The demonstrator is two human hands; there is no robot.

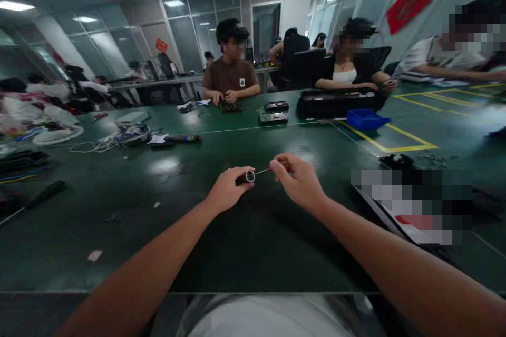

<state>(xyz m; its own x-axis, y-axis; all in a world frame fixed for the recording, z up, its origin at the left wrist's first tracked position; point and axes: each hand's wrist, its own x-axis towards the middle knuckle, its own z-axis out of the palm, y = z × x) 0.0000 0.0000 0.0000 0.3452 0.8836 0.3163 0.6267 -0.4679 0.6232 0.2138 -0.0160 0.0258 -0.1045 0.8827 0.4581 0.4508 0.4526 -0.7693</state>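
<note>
Nearest to us, our two forearms reach out over the dark green bench (118,189) and meet above its middle. Our left hand (227,189) is closed around a small dark cylinder (245,177) whose open, silvery end faces the right. Our right hand (298,181) is pinched shut on the end of a thin rod (261,171), held level, with its far tip at the mouth of the cylinder. Both pieces are held clear of the bench, between the hands.

We judge the work to be at the joining stage: the rod's tip looks to be at or just inside the opening, with most of its length outside, so the seating remains to be done. Whether the tip has truly entered we cannot tell.

To the right lies a flat, partly blurred sheet or tray (399,216). Further out sit a blue bin (366,119), a long black case (336,102), and a few circuit boards (273,118). On the left are white cables (95,145) and a dark tool (182,138). Across the bench a person in a brown shirt (231,76) has both hands on a small dark part, and others sit to the right.
</note>
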